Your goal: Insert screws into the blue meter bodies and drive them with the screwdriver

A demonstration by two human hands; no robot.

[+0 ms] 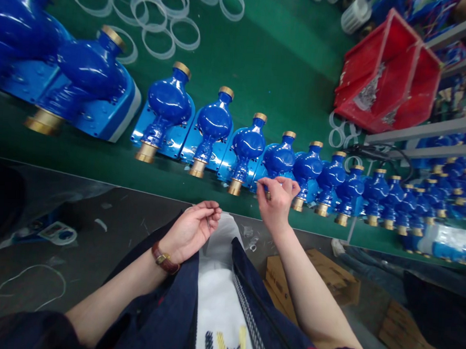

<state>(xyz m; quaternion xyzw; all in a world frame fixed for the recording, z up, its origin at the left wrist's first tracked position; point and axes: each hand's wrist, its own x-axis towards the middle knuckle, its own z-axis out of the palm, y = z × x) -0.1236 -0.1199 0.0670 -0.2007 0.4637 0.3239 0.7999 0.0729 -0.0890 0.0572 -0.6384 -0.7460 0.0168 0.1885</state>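
My left hand (196, 225) is above my lap, just off the bench's near edge. Its fingers are curled together, and a thin dark sliver shows between them, too small to name. My right hand (276, 201) reaches over the row with thumb and forefinger pinched; whatever they hold is hidden or tiny. It covers the lower end of a blue water meter body (279, 159) with brass threaded ends. Left of that hand lies another blue meter body (248, 144), on a light-blue base (228, 161). The units form a long line along the bench edge.
Clear plastic rings (159, 41) lie on the green bench top (287, 67). A red bin (357, 71) with small metal parts stands at back right, beside grey rack rails (429, 131). Cardboard boxes (329, 278) sit on the floor below, at right.
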